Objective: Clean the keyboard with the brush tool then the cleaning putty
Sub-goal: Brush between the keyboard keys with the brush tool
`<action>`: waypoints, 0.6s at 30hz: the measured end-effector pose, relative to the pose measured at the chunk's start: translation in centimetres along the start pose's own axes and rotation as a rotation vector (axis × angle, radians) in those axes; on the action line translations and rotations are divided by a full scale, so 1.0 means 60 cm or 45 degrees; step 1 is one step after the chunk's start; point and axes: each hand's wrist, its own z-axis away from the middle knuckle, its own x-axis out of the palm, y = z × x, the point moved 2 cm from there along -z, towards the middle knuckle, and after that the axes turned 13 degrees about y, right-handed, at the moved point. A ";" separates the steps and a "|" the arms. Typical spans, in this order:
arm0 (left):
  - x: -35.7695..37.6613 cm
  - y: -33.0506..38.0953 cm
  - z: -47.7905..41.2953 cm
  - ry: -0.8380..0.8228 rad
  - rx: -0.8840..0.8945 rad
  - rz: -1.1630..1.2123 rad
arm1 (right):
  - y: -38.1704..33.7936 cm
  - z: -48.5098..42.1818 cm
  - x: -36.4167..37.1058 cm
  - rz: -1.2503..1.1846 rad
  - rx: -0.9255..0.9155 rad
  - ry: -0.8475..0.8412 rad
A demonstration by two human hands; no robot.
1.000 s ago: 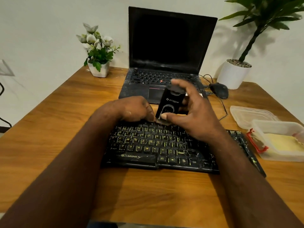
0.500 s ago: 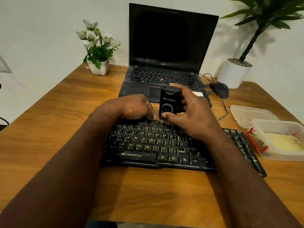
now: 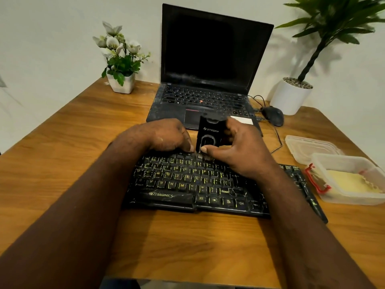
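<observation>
Right hand [image 3: 235, 151] grips the brush [image 3: 210, 134]: the thumb lies low on the near face and the other fingers are curled round the far side. I see the brush standing upright, a black block, with its lower end touching the far key rows of the keyboard [image 3: 187, 184], about the middle of its width. White writing on the brush face is blurred and I cannot read it surely. On the near edge of the keyboard I read ZEBRONICS, and on the keys yellow-green letters such as B, N, M, K and L, also Ctrl in the bottom row.

Left hand [image 3: 166, 136] lies just beside the brush, on its left, with the fingers curled down at the far edge of the keyboard. Their tips are hidden, so I cannot tell if they grip it or only press.

The putty [image 3: 352, 181], a pale yellow mass, lies in a clear box [image 3: 350, 198] at the right end of the keyboard, well apart from both hands. An open laptop [image 3: 208, 59] with a dark screen stands behind the keyboard on the tabletop [image 3: 62, 153].
</observation>
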 end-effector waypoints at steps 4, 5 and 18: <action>0.000 0.000 -0.001 -0.033 -0.012 0.025 | 0.002 -0.006 -0.020 0.143 -0.022 0.126; 0.000 0.000 -0.001 -0.036 -0.013 0.028 | 0.005 -0.005 -0.026 0.074 -0.001 0.126; 0.000 -0.006 -0.001 -0.056 -0.018 0.048 | 0.009 0.001 -0.026 0.041 0.037 -0.023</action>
